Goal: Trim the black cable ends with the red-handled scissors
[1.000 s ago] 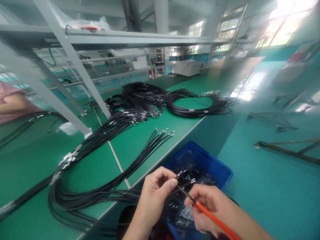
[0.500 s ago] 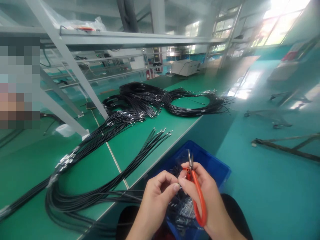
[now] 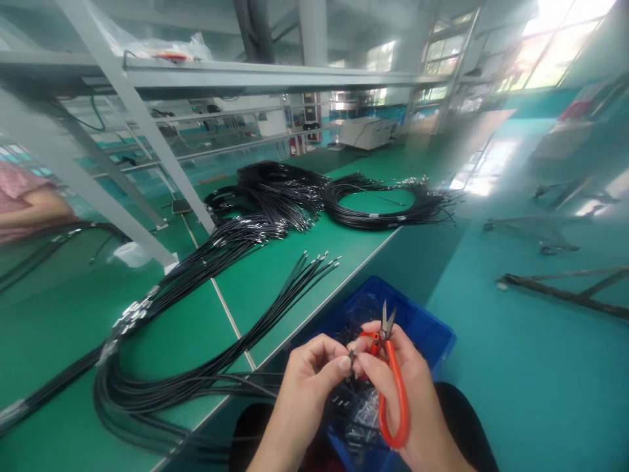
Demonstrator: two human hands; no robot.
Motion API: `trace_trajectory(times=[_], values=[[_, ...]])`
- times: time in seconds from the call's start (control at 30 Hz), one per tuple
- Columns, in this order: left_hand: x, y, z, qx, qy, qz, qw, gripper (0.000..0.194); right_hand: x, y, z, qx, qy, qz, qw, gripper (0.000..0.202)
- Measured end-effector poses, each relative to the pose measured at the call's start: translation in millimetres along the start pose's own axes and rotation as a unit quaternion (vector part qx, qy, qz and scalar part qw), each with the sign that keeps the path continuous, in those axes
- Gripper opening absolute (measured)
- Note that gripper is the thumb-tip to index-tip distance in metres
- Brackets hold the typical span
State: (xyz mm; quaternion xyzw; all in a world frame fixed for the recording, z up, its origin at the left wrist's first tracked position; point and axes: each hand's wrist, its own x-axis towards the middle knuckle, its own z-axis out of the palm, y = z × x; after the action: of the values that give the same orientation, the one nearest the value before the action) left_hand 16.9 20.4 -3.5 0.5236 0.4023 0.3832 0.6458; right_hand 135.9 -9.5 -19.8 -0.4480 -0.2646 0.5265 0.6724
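Note:
Red-handled scissors (image 3: 401, 412) rest in my right hand (image 3: 410, 373), their short blades pointing up and slightly apart. That hand's thumb and finger also meet my left fingertips. My left hand (image 3: 309, 383) pinches a small dark piece (image 3: 352, 359), mostly covered by the fingers, so its exact kind is unclear. Both hands are held over a blue bin (image 3: 427, 318) with small clear and silvery parts (image 3: 361, 416) inside. Black cables (image 3: 236, 387) run off the table edge and pass out of sight behind my left wrist.
The green table (image 3: 275, 314) carries a long bundle of black cables with silvery tips (image 3: 314, 265), a heap of cables (image 3: 275, 190) and a coil (image 3: 368, 217). Grey shelf posts (image 3: 157, 144) rise from it. A person's arm (image 3: 42, 203) is at far left.
The scissor blades have spread apart and shifted slightly right. The small dark piece shows more clearly between my fingertips. My view has turned a little.

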Motion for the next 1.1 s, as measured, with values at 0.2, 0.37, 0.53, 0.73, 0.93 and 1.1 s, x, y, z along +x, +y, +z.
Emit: trace_trajectory(times=[0.2,0.37,0.53,0.73,0.93,1.1], values=[[0,-5,5.8,0.086,0.06,0.008,0.994,0.018,-3,2,1,-0.133,0.062,-0.055,0.988,0.032],[-2,-1,11.0,0.122,0.079,0.022,0.989,0.016,-4,0,2,-0.196,0.085,-0.069,0.974,0.028],[-5,0,13.1,0.132,0.089,0.024,0.987,0.014,-6,4,2,-0.272,0.103,-0.084,0.953,0.028],[-4,-2,0.7,0.097,0.077,0.026,0.992,0.014,-19,2,5,-0.376,0.117,-0.152,0.907,0.024],[4,6,-15.3,-0.004,-0.004,0.005,1.0,0.014,-8,-26,-19,-0.185,-0.171,0.08,0.965,0.034],[4,10,-17.4,-0.069,-0.046,-0.031,0.996,0.012,-3,-35,-40,-0.053,-0.309,0.236,0.92,0.028]])
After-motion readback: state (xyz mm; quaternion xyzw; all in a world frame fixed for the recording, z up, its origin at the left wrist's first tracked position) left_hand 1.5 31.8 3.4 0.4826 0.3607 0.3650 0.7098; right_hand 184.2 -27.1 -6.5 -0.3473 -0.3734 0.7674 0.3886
